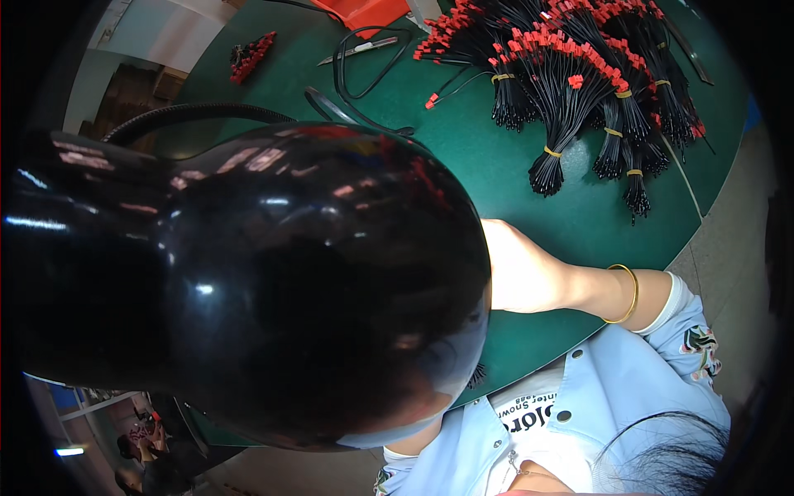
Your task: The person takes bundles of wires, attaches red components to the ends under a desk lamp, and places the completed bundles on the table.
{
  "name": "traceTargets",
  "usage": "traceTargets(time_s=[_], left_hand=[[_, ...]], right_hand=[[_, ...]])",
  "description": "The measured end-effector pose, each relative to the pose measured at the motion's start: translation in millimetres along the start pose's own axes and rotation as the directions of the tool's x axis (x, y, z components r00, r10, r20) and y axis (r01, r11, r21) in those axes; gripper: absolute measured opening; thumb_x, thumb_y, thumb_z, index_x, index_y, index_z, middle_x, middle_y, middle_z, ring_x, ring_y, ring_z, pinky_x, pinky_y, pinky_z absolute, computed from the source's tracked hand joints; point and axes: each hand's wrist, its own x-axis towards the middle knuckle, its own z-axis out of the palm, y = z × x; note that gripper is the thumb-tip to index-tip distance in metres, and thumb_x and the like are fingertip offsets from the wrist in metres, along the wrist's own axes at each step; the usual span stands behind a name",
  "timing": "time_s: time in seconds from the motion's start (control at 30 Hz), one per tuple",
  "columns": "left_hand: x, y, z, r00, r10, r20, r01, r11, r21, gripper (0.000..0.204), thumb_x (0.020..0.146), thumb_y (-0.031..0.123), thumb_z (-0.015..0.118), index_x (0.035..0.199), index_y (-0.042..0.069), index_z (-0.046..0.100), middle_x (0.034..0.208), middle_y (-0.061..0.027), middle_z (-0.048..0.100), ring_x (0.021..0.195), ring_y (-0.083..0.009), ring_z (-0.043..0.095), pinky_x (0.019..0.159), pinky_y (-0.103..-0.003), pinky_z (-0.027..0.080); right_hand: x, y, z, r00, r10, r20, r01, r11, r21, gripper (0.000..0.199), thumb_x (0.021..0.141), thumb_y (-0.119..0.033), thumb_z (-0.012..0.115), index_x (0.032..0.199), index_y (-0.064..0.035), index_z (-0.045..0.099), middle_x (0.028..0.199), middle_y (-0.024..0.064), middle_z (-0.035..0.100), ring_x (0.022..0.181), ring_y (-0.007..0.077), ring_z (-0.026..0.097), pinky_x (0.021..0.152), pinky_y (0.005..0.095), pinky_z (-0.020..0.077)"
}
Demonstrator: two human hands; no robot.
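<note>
A large glossy black lamp shade fills the middle and left of the view and hides most of the work area. My right hand reaches in behind its right edge, brightly lit. Only the back of that hand and the wrist show, so I cannot see its fingers or anything they hold. Of my left arm, a short piece of forearm appears below the shade; the hand itself is hidden. Dark wire ends peek out beside the shade near the table's front edge.
On the green table, several bundles of black wires with red connectors lie at the far right, tied with yellow bands. A small red-tipped bundle, a utility knife, a looped black cable and a red bin sit farther back.
</note>
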Motion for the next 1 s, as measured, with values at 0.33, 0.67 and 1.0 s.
traceTargets(time_s=[0.33,0.67,1.0], left_hand=[[1,0,-5,0.999,0.012,-0.033,-0.010,0.999,0.040,0.038,0.076,0.007,0.049,0.113,0.005,0.039,0.105,-0.0082,0.048,0.098,-0.0210,0.047,0.083,-0.037,0.037],[-1,-2,-15,0.994,0.085,-0.068,-0.073,0.984,0.163,0.041,0.076,0.004,0.045,0.115,0.000,0.037,0.111,-0.0131,0.046,0.102,-0.0226,0.047,0.089,-0.039,0.036],[1,-1,5,0.984,0.171,-0.039,-0.166,0.981,0.104,0.043,0.075,-0.003,0.045,0.117,0.000,0.034,0.113,-0.0136,0.043,0.105,-0.0241,0.044,0.090,-0.038,0.035]], right_hand=[[0,-1,1,1.000,-0.018,-0.024,0.020,0.998,0.053,0.021,0.072,-0.010,0.061,0.089,-0.0032,0.050,0.080,0.0035,0.053,0.075,0.0082,0.051,0.070,0.0219,0.0415],[-2,-9,3,0.997,-0.041,0.072,0.049,0.992,-0.117,0.029,0.069,-0.014,0.065,0.092,-0.0049,0.049,0.078,0.0040,0.053,0.074,0.0092,0.052,0.068,0.0236,0.0427],[-4,-5,7,0.998,0.009,-0.069,-0.005,0.998,0.056,0.019,0.073,-0.010,0.061,0.086,-0.0035,0.049,0.080,0.0047,0.056,0.076,0.0104,0.054,0.069,0.0248,0.0434]])
